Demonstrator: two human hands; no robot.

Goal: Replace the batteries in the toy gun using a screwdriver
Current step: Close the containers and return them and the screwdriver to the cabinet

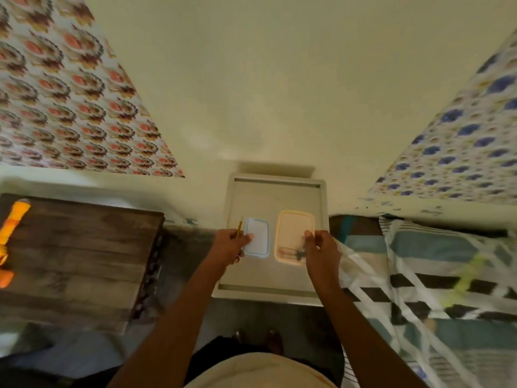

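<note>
The thin yellow screwdriver (239, 226) points away from the person, over the left part of the grey tray (277, 182), gripped in the left hand's (230, 243) curled fingers. The right hand (321, 247) hangs over the tray's round-cornered peach box (293, 212), fingertips drawn together (whether on anything is unclear). Well left of the tray, what seems the orange plastic toy gun (14, 219) lies lengthwise on a dark wooden table (84, 247).

No readable text, labels, numbers anywhere; frame blurred.

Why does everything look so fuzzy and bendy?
In the head view the whole picture is soft and smeared; the wide lens leans the flowered sheet outward; the light is dim and yellowish, with a shadow behind the tray.
</note>
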